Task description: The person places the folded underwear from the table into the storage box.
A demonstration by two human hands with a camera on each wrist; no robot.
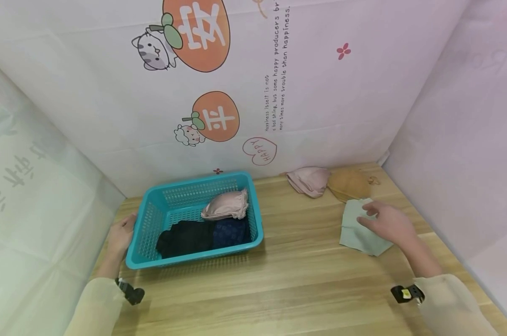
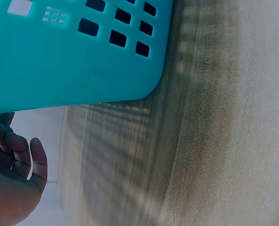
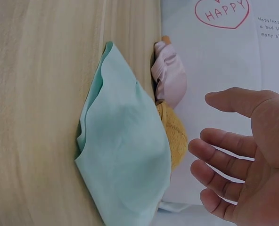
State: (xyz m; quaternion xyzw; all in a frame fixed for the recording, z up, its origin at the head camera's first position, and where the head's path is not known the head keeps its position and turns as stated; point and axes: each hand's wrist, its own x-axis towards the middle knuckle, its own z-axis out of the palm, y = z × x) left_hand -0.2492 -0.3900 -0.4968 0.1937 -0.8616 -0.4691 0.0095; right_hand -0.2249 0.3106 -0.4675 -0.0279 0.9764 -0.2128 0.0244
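My left hand (image 1: 121,233) is at the left end of a teal plastic basket (image 1: 132,242), its fingers curled at the rim; in the left wrist view part of that grip is hidden by the basket wall. Inside the basket lie a pale pink garment with a frilled edge (image 1: 225,206), a black cloth (image 1: 185,239) and a navy patterned cloth (image 1: 229,232). Over a folded mint-green garment (image 3: 123,136) on the table hovers my right hand (image 1: 389,223), fingers loosely bent, holding nothing. A gap shows between hand and garment in the right wrist view.
Behind the mint-green garment lie a mustard garment (image 1: 349,184) and a pale pink garment (image 1: 309,181), close to the printed back sheet (image 1: 312,107). White sheets also stand at the left and right of the wooden table (image 1: 295,275).
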